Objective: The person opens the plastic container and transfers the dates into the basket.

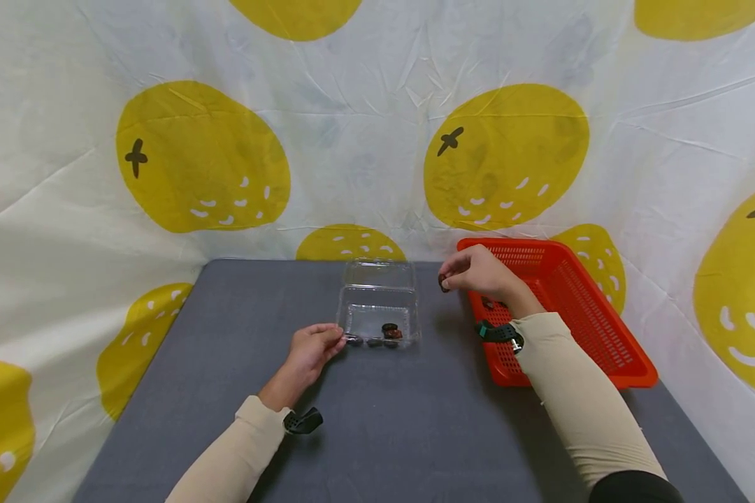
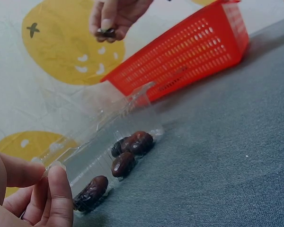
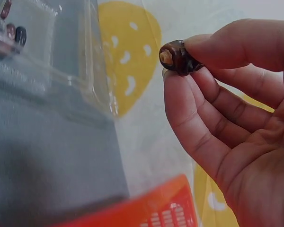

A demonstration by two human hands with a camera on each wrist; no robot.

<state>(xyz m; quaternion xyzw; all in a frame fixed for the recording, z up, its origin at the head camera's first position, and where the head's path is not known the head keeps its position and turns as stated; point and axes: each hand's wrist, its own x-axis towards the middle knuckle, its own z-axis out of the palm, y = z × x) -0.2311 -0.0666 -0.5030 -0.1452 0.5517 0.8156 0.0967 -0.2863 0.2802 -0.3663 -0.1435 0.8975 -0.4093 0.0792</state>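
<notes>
My right hand (image 1: 478,271) pinches a dark brown date (image 3: 180,56) between thumb and fingertips, in the air between the red basket and the clear plastic box (image 1: 377,297). The date's pale stem end shows in the right wrist view. With thumb and fingers my left hand (image 1: 314,348) pinches the front left rim of the box, which stands on the grey table with its lid raised at the back. Several dates (image 2: 123,164) lie inside the box, most along its front edge and a few toward the right corner.
The red slotted basket (image 1: 579,328) stands to the right of the box, under my right forearm. A few dates (image 1: 487,302) show in it beside my wrist. Behind the grey table (image 1: 252,300) hangs a white cloth (image 1: 358,140) with yellow fruit prints.
</notes>
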